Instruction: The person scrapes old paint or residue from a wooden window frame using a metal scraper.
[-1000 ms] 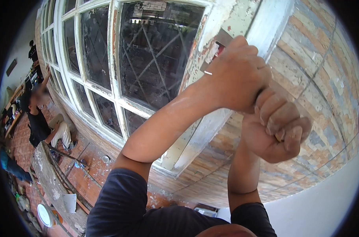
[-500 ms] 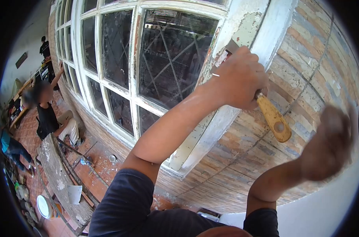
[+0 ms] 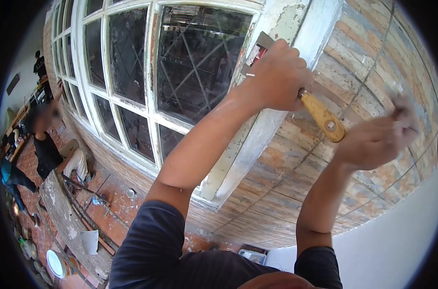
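Observation:
My left hand (image 3: 284, 79) is closed around a paint scraper at the window frame. Its yellow wooden handle (image 3: 323, 117) sticks out below the fist, pointing down and right, with a hole near its end. Beyond my knuckles, the flat metal blade (image 3: 265, 42) lies against the frame's post (image 3: 287, 24), where white and pale green paint is chipped. My right hand (image 3: 371, 144) is raised beside the handle's end, in front of the stone-patterned wall. Motion smears its fingers, and I cannot tell whether they hold anything.
White-framed window panes (image 3: 199, 67) fill the left. Stone-look tiles (image 3: 286, 149) cover the wall. A worn wooden plank (image 3: 65, 212) on poles stands lower left, above a white bucket (image 3: 57, 264). A seated person (image 3: 48, 149) touches the window farther along; others are behind.
My right hand has swung left and up, closer to the handle's end. My left hand keeps its grip on the scraper. The whole view has shifted slightly.

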Demonstrator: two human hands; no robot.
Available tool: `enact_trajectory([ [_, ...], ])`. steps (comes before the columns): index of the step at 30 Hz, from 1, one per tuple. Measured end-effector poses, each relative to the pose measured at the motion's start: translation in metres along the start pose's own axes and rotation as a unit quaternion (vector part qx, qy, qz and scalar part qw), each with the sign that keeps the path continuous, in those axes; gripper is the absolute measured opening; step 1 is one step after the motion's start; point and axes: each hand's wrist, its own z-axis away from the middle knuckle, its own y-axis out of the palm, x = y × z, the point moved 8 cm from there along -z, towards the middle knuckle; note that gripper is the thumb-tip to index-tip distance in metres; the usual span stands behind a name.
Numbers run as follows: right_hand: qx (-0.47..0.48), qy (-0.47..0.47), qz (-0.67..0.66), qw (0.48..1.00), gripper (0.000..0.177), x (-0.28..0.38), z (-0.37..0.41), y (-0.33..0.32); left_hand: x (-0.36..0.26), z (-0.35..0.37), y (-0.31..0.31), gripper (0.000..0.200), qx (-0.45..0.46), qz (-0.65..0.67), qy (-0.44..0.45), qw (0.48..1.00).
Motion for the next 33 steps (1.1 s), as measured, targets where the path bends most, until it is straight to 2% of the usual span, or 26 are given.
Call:
enact_trajectory([
  [1,0.078,-0.051,0.443,0.892,0.040,0.018,-0.019,0.003,0.000,-0.002,-0.004,0.018,-0.003,0.001,0.000,1.000],
  [2,0.139,-0.093,0.790,0.590,0.040,0.023,-0.029,0.010,0.001,-0.005,-0.011,0.019,-0.015,0.010,-0.007,1.000],
  [3,0.107,-0.074,0.765,0.630,0.042,0.045,-0.027,0.031,0.003,-0.007,-0.017,0.019,-0.028,0.018,-0.013,0.999],
  [4,0.107,-0.074,0.766,0.630,0.042,0.042,-0.026,0.055,0.003,-0.006,-0.015,0.019,-0.027,0.018,-0.012,0.999],
  [8,-0.053,-0.285,0.778,0.558,0.026,0.014,-0.018,0.154,-0.007,0.002,-0.006,0.016,-0.003,0.021,0.002,1.000],
  [9,-0.020,-0.221,0.791,0.570,0.023,0.010,-0.012,0.159,-0.009,0.002,-0.003,0.015,0.010,0.022,0.006,1.000],
  [11,-0.016,-0.215,0.757,0.616,0.049,0.017,0.003,0.155,-0.010,0.004,0.000,0.013,0.011,0.021,0.006,1.000],
  [14,0.060,-0.044,0.859,0.506,0.053,-0.010,0.002,0.108,-0.013,0.004,0.001,0.012,0.011,0.029,0.008,0.999],
  [15,0.044,-0.035,0.828,0.558,0.054,-0.008,0.000,0.095,-0.014,0.003,0.001,0.012,0.013,0.036,0.012,0.999],
  [17,-0.224,-0.206,0.802,0.515,0.056,0.035,0.013,0.104,-0.013,0.003,0.000,0.012,0.013,0.035,0.012,0.999],
  [18,-0.131,-0.166,0.839,0.502,0.054,0.061,0.006,0.123,-0.012,0.003,0.000,0.013,0.014,0.036,0.009,0.999],
  [19,-0.045,-0.201,0.633,0.746,0.052,0.057,-0.010,0.141,-0.011,0.004,0.000,0.013,0.014,0.037,0.009,0.999],
  [20,-0.046,-0.201,0.635,0.745,0.052,0.047,-0.008,0.135,-0.011,0.004,-0.001,0.012,0.009,0.031,0.010,0.999],
  [23,-0.041,-0.108,0.815,0.568,0.045,-0.020,0.000,0.065,-0.009,0.003,-0.001,0.012,0.005,0.023,0.013,1.000],
  [26,-0.035,0.001,0.936,0.350,0.039,-0.059,0.011,0.011,-0.012,0.006,0.002,0.012,0.010,0.026,0.009,1.000],
  [27,-0.035,-0.005,0.935,0.353,0.039,-0.051,0.005,0.010,-0.009,0.003,-0.001,0.013,0.008,0.020,0.014,1.000],
  [29,-0.013,-0.065,0.878,0.474,0.036,-0.020,-0.006,0.028,-0.010,0.001,0.000,0.013,0.009,0.016,0.010,1.000],
  [33,-0.055,-0.057,0.861,0.502,0.031,-0.031,0.003,0.011,-0.010,0.001,0.005,0.014,0.013,0.005,0.009,1.000],
])
